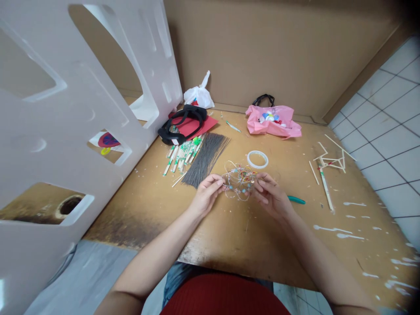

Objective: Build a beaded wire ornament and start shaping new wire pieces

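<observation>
Worn brown tabletop (229,245); brown wall (278,48) behind, white tiles (380,131) at right, pale plastic panel (39,122) at left. Beaded wire tangle (244,176), thin loops with small coloured beads, over middle of tabletop, between two hands. Left hand (209,192) nearly closed, thumb and fingertips pinching tangle's left edge. Right hand (271,195) partly curled, thumb and fingers gripping right edge. White tape ring (257,166) just beyond. Grey wire bundle (205,159) beyond left hand; teal tool (296,200) beside right hand.

Small craft workspace, beaded wirework (246,176), stained worktable (216,236), grey wires (206,159), tape roll (257,166).
</observation>
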{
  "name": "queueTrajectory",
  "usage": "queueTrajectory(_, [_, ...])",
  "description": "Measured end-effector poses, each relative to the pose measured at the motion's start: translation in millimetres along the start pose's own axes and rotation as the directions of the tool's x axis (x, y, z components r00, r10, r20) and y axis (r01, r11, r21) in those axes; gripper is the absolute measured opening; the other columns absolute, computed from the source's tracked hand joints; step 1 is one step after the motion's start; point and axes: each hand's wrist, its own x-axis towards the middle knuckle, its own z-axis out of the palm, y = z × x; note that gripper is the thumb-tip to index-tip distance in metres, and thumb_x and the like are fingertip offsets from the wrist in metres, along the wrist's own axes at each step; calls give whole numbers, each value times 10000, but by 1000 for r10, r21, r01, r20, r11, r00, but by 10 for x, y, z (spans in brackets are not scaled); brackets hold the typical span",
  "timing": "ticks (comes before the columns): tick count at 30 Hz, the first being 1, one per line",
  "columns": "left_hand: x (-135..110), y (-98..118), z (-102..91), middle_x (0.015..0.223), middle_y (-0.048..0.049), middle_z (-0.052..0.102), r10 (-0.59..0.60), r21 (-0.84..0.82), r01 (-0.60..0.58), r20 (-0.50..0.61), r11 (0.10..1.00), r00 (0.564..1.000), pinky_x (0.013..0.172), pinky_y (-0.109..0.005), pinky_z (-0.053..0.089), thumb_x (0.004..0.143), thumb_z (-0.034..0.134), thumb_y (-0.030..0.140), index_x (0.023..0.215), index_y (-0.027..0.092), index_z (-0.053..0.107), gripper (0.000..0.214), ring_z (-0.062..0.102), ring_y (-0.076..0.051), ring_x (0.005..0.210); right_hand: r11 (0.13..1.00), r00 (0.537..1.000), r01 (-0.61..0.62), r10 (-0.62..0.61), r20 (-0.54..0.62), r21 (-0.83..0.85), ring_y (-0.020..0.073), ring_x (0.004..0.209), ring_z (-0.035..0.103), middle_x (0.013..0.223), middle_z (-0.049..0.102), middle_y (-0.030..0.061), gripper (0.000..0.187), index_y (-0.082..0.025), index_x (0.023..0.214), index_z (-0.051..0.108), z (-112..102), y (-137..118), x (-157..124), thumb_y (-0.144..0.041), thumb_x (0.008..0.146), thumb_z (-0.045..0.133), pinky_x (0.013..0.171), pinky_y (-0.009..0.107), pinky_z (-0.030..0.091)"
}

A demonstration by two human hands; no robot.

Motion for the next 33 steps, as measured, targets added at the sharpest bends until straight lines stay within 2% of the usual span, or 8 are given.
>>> queueTrajectory(4, [40, 65, -61, 812, -12, 593, 157, 342, -141, -19, 929, 987, 765, -238, 413, 734, 652, 310, 873, 163, 592, 211, 535, -114, 765, 990, 997, 47, -37, 71, -136, 31, 358, 300, 557, 412, -96, 95, -256, 839, 555, -90, -65, -8, -299, 775, 610, 705, 354, 503])
queueTrajectory(7, [52, 192, -12, 975, -49, 601, 253, 470, -245, 46, 848, 966, 812, -258, 409, 727, 656, 257, 1000, 185, 589, 289, 531, -139, 872, 960, 988, 28, 15, 154, -278, 49, 380, 361, 526, 428, -89, 118, -236, 855, 548, -149, -124, -19, -309, 785, 608, 552, 275, 483])
queueTrajectory(10, [49, 342, 134, 1095, -81, 597, 237, 601, -343, 251, 722, 938, 882, -306, 384, 734, 635, 186, 1124, 208, 568, 397, 522, -173, 964, 906, 973, 3, 95, 209, -424, 75, 466, 462, 599, 514, -49, 157, -226, 910, 528, -171, -182, -36, -309, 797, 600, 393, 174, 364])
queueTrajectory(14, [94, 478, 308, 928, -55, 633, 99, 684, -416, 452, 599, 886, 850, -316, 379, 730, 606, 143, 1043, 217, 635, 323, 537, -181, 889, 864, 950, 13, 147, 276, -504, 57, 471, 438, 696, 564, -33, 210, -229, 992, 502, -157, -246, -70, -297, 811, 585, 382, 154, 357])
queueTrajectory(19, [148, 454, 323, 787, -25, 595, 16, 721, -383, 459, 577, 888, 732, -262, 387, 716, 604, 159, 835, 189, 652, 131, 524, -148, 749, 836, 969, 47, 95, 230, -547, 60, 529, 454, 780, 559, -19, 283, -236, 1046, 520, -140, -287, -95, -269, 782, 619, 418, 158, 402])
queueTrajectory(26, [79, 329, 310, 747, -13, 566, 241, 793, -499, 438, 350, 866, 683, -252, 352, 737, 560, 136, 904, 197, 604, 183, 492, -136, 691, 792, 975, 88, 57, 216, -605, 60, 513, 462, 826, 548, -9, 262, -237, 1046, 537, -126, -232, -80, -289, 795, 591, 424, 186, 397])
queueTrajectory(29, [80, 313, 301, 700, -5, 558, 210, 795, -462, 411, 393, 887, 635, -241, 347, 760, 553, 170, 817, 190, 611, 84, 470, -122, 647, 661, 984, 162, -54, 169, -733, 71, 515, 461, 804, 588, -7, 229, -230, 989, 578, -116, -204, -72, -239, 763, 614, 479, 219, 394])
queueTrajectory(33, [120, 318, 265, 627, 30, 512, -17, 705, -247, 345, 665, 938, 545, -208, 324, 754, 587, 224, 820, 165, 581, 89, 420, -79, 550, 512, 962, 244, -234, 140, -824, 113, 594, 509, 746, 617, -1, 154, -220, 897, 612, -103, -161, -61, -206, 743, 623, 603, 278, 421])
